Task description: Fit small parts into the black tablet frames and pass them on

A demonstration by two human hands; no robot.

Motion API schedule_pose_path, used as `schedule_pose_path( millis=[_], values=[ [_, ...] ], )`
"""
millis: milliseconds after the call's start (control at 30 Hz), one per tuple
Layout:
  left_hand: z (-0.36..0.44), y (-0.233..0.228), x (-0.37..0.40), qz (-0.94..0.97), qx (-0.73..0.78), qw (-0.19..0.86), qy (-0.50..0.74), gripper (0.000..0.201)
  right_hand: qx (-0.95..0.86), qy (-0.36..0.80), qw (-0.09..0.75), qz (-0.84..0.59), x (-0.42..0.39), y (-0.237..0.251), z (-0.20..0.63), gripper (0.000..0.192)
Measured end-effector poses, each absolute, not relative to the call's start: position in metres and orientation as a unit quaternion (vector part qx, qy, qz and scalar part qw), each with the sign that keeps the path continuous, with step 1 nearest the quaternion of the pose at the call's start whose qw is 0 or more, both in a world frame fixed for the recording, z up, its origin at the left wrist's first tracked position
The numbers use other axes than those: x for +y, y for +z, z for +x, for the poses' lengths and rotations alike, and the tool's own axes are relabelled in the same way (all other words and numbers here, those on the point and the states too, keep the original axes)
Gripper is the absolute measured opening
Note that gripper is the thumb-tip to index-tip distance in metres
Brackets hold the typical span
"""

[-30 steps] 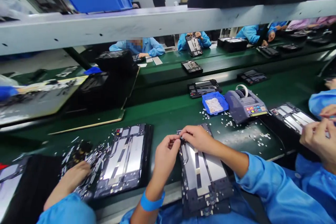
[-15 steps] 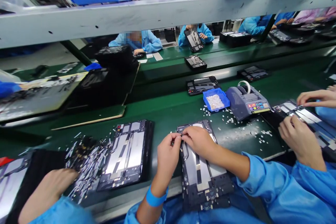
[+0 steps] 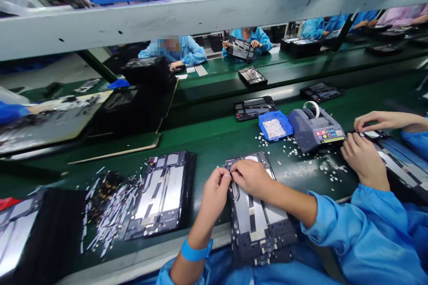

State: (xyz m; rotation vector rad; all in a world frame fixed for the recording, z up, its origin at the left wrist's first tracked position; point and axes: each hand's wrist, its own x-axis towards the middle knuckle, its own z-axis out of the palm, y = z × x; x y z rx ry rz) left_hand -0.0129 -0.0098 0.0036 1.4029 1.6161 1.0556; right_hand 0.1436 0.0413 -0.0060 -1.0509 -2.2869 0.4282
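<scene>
An opened tablet body (image 3: 274, 215) with silver panels and a black circuit strip lies in front of me, tilted over the bench edge; another similar body shows under its near end. My left hand (image 3: 216, 189), with a blue band on the wrist, is closed in a pinch at the upper left corner of the tablet body. From the right, my right hand (image 3: 252, 179) reaches across the top of the body and pinches at that same corner, its fingertips meeting those of my left. Whatever tiny part the fingertips hold is too small to make out.
Left of me stand a stack of tablet bodies (image 3: 163, 191) and a pile of thin strips (image 3: 112, 216). Ahead are a blue tray (image 3: 286, 124) of white bits and a tape dispenser (image 3: 312, 131). A co-worker's hands (image 3: 364, 160) work at right. A shelf beam (image 3: 200, 22) crosses above.
The co-worker's hand over the strips at left has gone from view. The neighbour's hands at right have shifted left. My own hands stay pinched at the same corner.
</scene>
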Motion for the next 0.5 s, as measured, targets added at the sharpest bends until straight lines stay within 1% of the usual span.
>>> schedule_pose_path(
  millis=[100, 300, 400, 500],
  values=[
    [-0.015, 0.002, -0.01, 0.575, 0.619, 0.366, 0.39, 0.024, -0.863, 0.183, 0.287, -0.373, 0.042, -0.006, 0.147, 0.009],
    [-0.013, 0.004, -0.015, 0.612, 0.637, 0.291, 0.367, 0.02, -0.862, 0.205, 0.276, -0.374, 0.044, -0.004, 0.151, 0.007],
    [-0.012, 0.005, -0.017, 0.61, 0.638, 0.292, 0.369, 0.02, -0.85, 0.202, 0.267, -0.406, 0.041, -0.002, 0.146, 0.008],
    [-0.011, 0.004, -0.015, 0.599, 0.631, 0.317, 0.378, 0.021, -0.831, 0.198, 0.256, -0.452, 0.037, 0.002, 0.139, 0.009]
  ],
)
